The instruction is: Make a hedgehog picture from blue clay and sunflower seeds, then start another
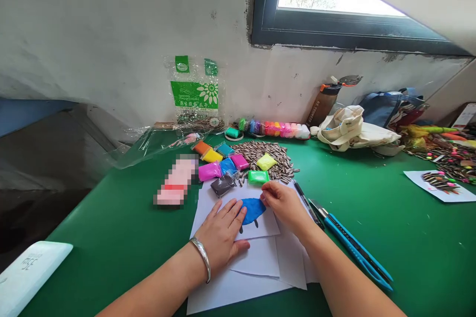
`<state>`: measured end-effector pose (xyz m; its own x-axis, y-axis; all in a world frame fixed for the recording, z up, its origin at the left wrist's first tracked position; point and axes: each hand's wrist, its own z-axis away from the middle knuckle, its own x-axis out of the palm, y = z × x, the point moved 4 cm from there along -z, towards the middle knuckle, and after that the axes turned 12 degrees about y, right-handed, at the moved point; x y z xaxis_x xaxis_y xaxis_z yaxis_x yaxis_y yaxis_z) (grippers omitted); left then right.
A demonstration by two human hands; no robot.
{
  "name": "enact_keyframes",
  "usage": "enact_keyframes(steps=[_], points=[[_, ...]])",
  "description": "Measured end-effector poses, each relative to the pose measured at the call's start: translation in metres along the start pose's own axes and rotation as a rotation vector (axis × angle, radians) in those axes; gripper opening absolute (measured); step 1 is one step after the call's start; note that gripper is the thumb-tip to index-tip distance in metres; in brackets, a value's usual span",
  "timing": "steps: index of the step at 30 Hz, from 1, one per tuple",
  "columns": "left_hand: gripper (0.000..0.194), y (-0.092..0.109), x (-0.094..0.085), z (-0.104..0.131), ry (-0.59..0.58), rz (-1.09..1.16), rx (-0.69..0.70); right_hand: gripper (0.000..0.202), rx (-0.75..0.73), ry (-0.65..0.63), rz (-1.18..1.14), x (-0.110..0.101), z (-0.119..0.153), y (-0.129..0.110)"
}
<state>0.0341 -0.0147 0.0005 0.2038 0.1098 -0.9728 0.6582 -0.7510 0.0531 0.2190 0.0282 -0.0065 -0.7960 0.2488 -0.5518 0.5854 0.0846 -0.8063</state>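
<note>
- White device (33, 277): flat on the green table (111, 252), near left corner.
- Loose white sheets (208, 294), overlapping, under both hands.
- Left hand (222, 233), silver bracelet (203, 257) at wrist: laid flat, fingers stretched and slightly parted, thumb out to the side. Fingertips over left end of the blue piece.
- Blue piece (254, 210), pointed at right: on the small top sheet (266, 230), between the hands. Two dark seeds (256, 224) at its lower edge.
- Right hand (282, 203): thumb and index together at the piece's right tip, others curled. Cannot tell if anything is pinched.
- Right of sheets: blue-handled tool (351, 247); black pen (308, 205) just beside.
- Beyond the sheets: dark packet (223, 184), bright green packet (258, 177), other coloured ones; striped seed heap (284, 161) behind.
- By the wall: clear bag (193, 94) with green print, brown bottle (322, 104) leaning, cream cloth bag (344, 129).
- Above: dark window frame (334, 25).
</note>
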Motion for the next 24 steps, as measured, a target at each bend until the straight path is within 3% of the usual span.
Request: enact_keyframes(steps=[7, 15, 24], points=[[0.065, -0.002, 0.005, 0.003, -0.049, 0.035, 0.018, 0.016, 0.0, 0.0, -0.034, -0.003, 0.004, -0.009], [0.068, -0.006, 0.003, 0.003, 0.073, 0.057, -0.028, 0.016, -0.057, -0.05, 0.043, 0.002, 0.006, -0.011], [0.07, -0.01, 0.017, 0.006, 0.066, 0.069, 0.001, 0.016, -0.071, -0.03, 0.055, 0.002, 0.004, -0.009]])
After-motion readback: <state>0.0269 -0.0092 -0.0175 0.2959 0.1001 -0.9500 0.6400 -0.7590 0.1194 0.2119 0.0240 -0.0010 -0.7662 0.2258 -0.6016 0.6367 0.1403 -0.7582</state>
